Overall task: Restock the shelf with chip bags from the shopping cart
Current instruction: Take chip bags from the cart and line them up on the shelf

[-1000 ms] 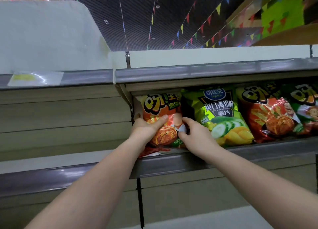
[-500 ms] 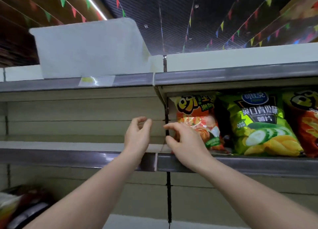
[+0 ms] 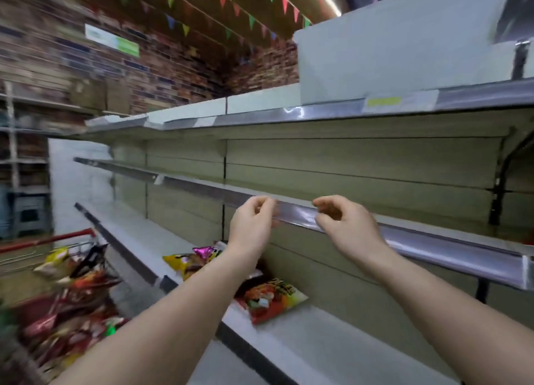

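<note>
The chip bags I was just handling, the orange one and the green one on the middle shelf, are out of my view; a second ago my hands were on the orange bag, and half a second ago they had let go just left of it. My view has since swung left along the aisle. What I see of the stock now is an orange-red chip bag [image 3: 270,299] lying flat on the bottom shelf [image 3: 318,344], and a yellow bag [image 3: 185,264] with a pink one behind it, further along the same shelf, partly hidden by my left forearm. The shopping cart [image 3: 49,240] with its red handle sits at lower left, heaped with more bags [image 3: 66,306], blurred by the turn.

My left hand [image 3: 252,225] hangs in front of the middle shelf [image 3: 433,243], fingers loosely curled, holding nothing. I cannot tell whether its fingertips brush the shelf's clear price rail. My right hand [image 3: 345,225] is just beside it, also loosely curled and holding nothing, thumb and fingers near the same rail. The two hands are apart, a stretch of rail showing between them.

Above runs the top shelf [image 3: 332,114] with a yellow price label [image 3: 383,101]. Coloured bunting [image 3: 231,5] hangs under the ceiling against a brick wall [image 3: 72,57].
</note>
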Tool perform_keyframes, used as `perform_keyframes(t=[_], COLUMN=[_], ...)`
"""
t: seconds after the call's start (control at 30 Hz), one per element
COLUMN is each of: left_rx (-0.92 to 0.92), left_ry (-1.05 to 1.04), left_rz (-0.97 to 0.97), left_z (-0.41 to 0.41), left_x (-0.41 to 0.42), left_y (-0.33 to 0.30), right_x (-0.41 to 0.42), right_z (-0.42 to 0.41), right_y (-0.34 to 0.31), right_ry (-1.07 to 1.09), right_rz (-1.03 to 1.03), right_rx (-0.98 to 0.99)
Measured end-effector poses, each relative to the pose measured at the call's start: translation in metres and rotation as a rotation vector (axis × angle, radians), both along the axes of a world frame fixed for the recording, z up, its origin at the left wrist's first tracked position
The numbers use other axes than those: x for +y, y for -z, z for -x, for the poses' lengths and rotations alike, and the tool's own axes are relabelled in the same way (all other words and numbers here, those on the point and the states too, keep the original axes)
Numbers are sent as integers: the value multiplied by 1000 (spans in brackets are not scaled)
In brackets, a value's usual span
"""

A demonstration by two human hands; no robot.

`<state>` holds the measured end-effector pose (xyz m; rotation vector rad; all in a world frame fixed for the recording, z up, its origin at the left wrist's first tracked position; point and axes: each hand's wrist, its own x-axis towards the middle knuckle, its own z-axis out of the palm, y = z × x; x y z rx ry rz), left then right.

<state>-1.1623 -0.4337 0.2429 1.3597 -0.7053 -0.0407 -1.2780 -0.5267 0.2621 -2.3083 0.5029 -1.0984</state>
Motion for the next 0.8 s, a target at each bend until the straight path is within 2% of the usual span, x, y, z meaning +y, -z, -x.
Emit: perform_keyframes(t=[0.37,0.57,0.8], left_rx=[168,262,434], left_ry=[-315,-427,-515], left_rz=[-97,-133,-190], left_z=[-196,-259,-320], left_x=[179,256,315], left_y=[55,86,142], right_x=[152,211,243], right_z=[-221,-307,-395], right_y=[53,86,143], right_ry=[-312,-460,-552], right_rz=[-106,-199,-257], right_rx=[137,225,379])
